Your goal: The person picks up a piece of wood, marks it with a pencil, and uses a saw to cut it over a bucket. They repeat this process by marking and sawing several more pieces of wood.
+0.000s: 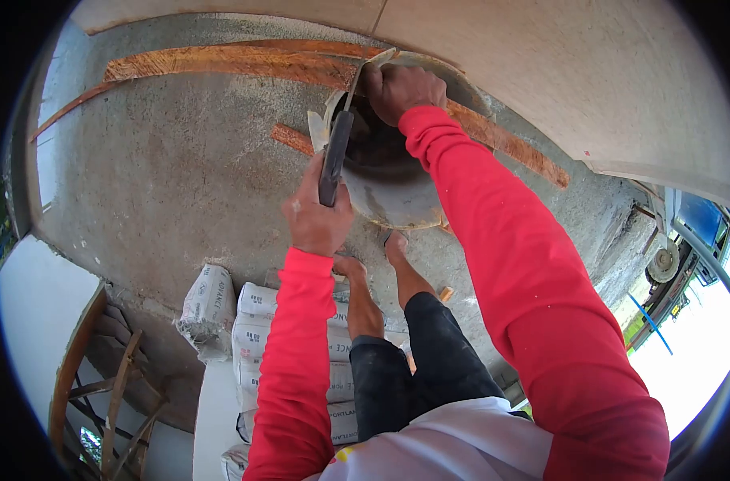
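My left hand [321, 216] is wrapped round the black handle of a handsaw [335, 160]. Its thin blade points away from me, seen nearly edge-on, and meets a reddish wooden plank [236, 66]. Just right of the blade, my right hand [405, 92] is closed over the plank and hides part of it. The plank lies across the top of a round, open grey drum [393, 210], whose inside is dark. To the right of my right hand, a length of similar wood [513, 146] sticks out past the drum.
A short wood piece [293, 139] projects at the drum's left. Stacked cement bags [256, 341] stand beside my legs, with another bag [208, 305] to their left. A pale wall panel [573, 64] rises beyond the drum. Wooden framing [116, 401] is at lower left.
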Tool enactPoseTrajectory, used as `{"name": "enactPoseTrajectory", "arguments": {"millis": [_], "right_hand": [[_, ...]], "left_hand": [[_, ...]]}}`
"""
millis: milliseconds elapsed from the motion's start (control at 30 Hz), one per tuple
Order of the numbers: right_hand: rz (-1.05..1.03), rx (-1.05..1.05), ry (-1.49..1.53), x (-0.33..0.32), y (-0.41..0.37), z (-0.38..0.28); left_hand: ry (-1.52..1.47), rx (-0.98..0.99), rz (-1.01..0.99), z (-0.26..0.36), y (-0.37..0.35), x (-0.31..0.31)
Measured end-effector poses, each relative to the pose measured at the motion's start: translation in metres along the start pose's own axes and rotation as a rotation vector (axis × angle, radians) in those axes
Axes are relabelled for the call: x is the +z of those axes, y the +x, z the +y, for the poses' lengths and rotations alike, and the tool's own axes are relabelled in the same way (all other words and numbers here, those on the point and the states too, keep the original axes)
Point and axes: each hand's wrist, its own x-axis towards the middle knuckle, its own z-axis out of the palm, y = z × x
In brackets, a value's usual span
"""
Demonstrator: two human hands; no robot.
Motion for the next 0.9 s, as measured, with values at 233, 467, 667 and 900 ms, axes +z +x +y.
{"name": "enactPoseTrajectory", "arguments": {"millis": [233, 467, 667, 900], "right_hand": [[0.043, -0.004, -0.015, 0.008, 0.001, 0.001], [0.003, -0.019, -0.039, 0.002, -0.004, -0.003], [0.015, -0.023, -0.016, 0.003, 0.000, -0.002], [0.054, -0.014, -0.039, 0.010, 0.003, -0.002]], "left_hand": [[-0.006, -0.004, -0.019, -0.031, -0.149, -0.074], [-0.114, -0.089, -0.044, -0.002, -0.010, -0.005], [-0.037, -0.083, -0.080, -0.030, -0.155, -0.078], [-0.102, -0.035, 0.002, -0.008, -0.018, 0.001]]}}
